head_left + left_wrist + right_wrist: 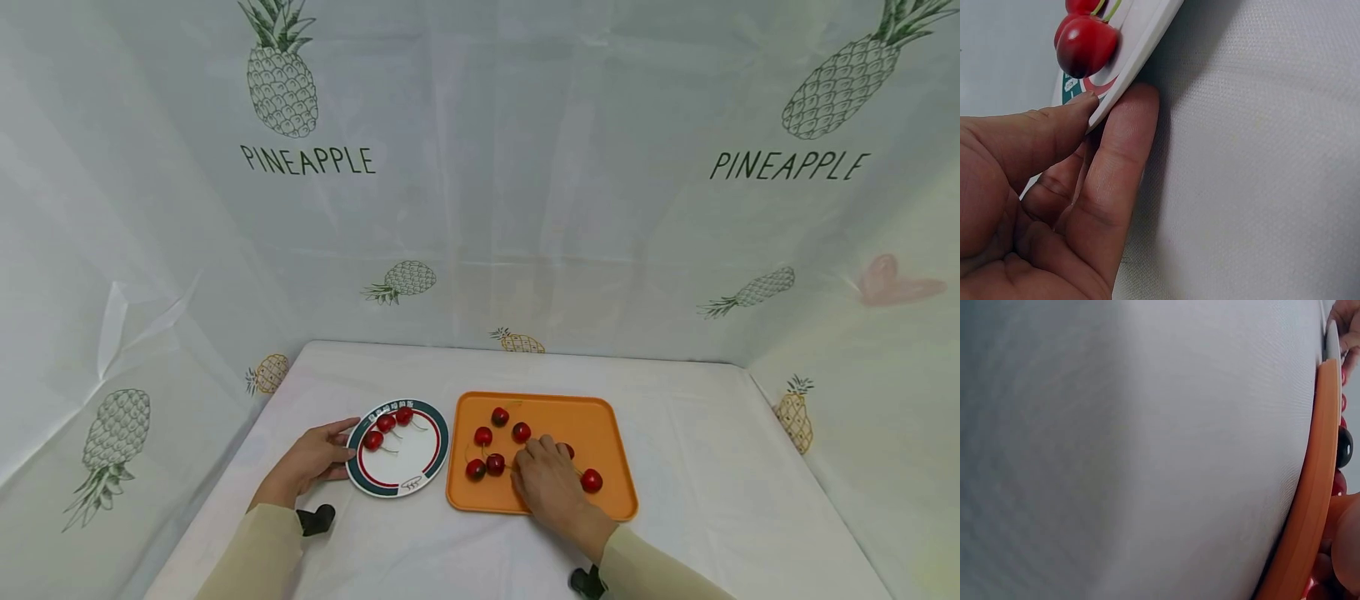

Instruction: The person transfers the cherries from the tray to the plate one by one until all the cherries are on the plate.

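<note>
My left hand (315, 458) pinches the left rim of a round white plate (408, 462) with a green and red border. In the left wrist view the thumb lies on top of the rim and a finger (1125, 131) underneath. Three red cherries (373, 440) with stems lie at the plate's upper left. Over an orange tray (540, 397) with several cherries (483, 436) bends my right hand (551, 483), fingers pointing down among them. One cherry (567, 451) peeks out beside its knuckles. The right fingertips are hidden, and I cannot tell whether they hold a cherry.
Plate and tray stand side by side on a table with a white cloth (405, 550). Another cherry (591, 481) lies near the tray's right side. Behind the table and at both sides hangs a pale curtain (525, 208) printed with pineapples.
</note>
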`<action>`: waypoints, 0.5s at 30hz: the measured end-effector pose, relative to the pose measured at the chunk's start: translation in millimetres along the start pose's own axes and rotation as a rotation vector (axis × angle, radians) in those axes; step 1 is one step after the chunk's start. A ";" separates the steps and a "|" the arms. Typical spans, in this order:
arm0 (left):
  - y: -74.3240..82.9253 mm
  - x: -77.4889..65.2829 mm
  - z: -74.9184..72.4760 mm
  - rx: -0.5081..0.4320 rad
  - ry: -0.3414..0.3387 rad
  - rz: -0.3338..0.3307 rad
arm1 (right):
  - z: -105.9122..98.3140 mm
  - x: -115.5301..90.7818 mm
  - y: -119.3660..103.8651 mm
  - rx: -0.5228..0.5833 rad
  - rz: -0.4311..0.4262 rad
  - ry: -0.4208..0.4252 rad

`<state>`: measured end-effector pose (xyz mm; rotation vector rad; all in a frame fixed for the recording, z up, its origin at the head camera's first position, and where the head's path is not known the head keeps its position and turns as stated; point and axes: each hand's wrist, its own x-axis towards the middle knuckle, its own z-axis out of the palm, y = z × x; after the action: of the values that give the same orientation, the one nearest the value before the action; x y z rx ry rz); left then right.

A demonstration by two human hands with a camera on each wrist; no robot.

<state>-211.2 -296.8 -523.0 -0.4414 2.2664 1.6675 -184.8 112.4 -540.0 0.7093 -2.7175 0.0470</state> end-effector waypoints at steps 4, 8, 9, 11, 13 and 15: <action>0.1 -0.1 0.5 0.002 0.001 0.001 | 1.8 0.1 0.3 0.000 -0.002 0.005; 0.0 -0.1 0.9 0.000 0.003 0.000 | 2.7 0.1 0.3 0.017 0.001 0.014; -0.1 -0.1 1.0 0.000 0.004 -0.001 | 3.2 0.3 0.3 0.023 0.003 0.016; -0.3 0.3 1.0 0.003 0.005 -0.003 | 4.1 0.6 0.5 0.035 0.007 0.016; -0.3 0.1 0.9 0.005 0.006 -0.005 | 5.0 1.0 0.7 0.046 0.011 0.012; -0.3 0.4 0.7 0.005 0.007 -0.007 | 5.6 1.3 0.7 0.047 0.014 0.006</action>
<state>-211.4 -296.2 -523.6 -0.4542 2.2706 1.6591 -188.0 111.8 -544.8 0.7027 -2.7242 0.1159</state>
